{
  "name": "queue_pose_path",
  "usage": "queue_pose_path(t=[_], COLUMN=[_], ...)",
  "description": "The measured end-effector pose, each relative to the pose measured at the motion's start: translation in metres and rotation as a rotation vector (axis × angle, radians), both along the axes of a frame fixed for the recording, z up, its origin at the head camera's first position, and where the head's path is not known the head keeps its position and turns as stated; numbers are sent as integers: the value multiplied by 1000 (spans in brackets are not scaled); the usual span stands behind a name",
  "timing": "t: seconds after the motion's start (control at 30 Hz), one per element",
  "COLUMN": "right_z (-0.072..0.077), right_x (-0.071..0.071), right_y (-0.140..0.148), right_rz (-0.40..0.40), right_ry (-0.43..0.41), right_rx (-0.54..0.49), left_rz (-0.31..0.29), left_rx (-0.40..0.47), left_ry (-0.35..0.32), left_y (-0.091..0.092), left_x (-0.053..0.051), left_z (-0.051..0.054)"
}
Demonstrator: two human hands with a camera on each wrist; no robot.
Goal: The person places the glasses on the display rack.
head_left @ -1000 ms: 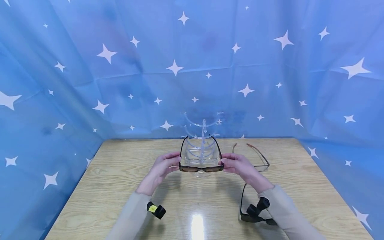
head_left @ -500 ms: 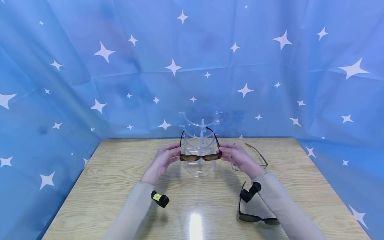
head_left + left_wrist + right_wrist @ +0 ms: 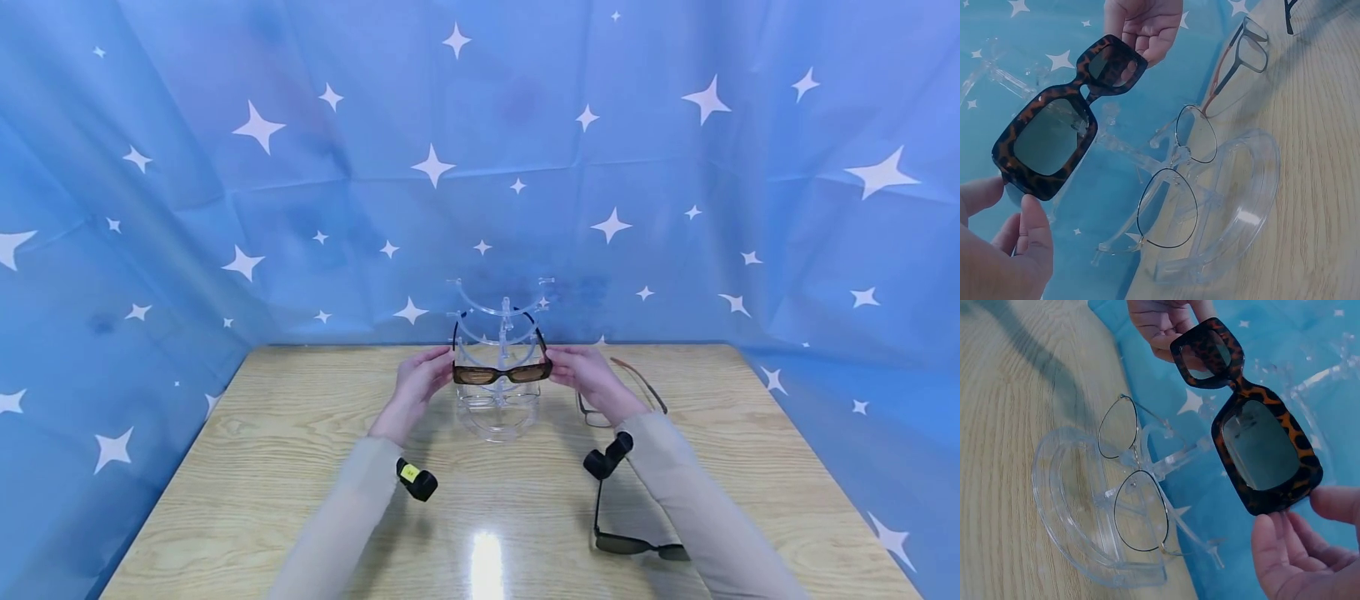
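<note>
Nearest us, dark-lensed sunglasses (image 3: 622, 544) lie on the wood-grain table (image 3: 262, 467). Beyond, left hand (image 3: 422, 379) and right hand (image 3: 588, 375) each pinch an outer front corner of the tortoiseshell sunglasses (image 3: 1237, 381), held before the clear display stand (image 3: 1267, 187), temples pointing back; contact with it, we cannot tell. We judge them light, stiff, slick; lenses could smudge, hinges strain if splayed. We favour these corner holds. Farther back, wire-rimmed glasses (image 3: 1168, 209) sit low on the stand, likely easier to bend.

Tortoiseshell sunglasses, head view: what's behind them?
Behind the sunglasses stands the clear rack, its curved arms showing above them, starry cloth beyond. Their dark front covers the part directly behind.
</note>
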State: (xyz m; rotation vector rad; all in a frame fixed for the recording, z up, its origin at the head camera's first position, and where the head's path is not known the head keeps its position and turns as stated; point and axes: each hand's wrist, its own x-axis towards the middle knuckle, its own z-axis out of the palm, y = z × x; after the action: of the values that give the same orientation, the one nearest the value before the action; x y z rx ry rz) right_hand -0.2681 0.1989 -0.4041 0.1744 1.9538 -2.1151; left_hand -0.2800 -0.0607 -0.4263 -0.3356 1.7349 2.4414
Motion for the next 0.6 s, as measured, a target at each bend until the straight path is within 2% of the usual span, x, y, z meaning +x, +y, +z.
queue_pose_path(t=[0.3,0.6], right_z=[-5,-13], right_x=[-9,-13], right_y=[-5,-5], right_rz=[-67,-89], right_ry=[-5,-3], right_rx=[22,20], left_rz=[69,81], left_rx=[34,20], left_ry=[20,17], left_y=[4,5], left_x=[-5,-5], left_z=[-3,-5])
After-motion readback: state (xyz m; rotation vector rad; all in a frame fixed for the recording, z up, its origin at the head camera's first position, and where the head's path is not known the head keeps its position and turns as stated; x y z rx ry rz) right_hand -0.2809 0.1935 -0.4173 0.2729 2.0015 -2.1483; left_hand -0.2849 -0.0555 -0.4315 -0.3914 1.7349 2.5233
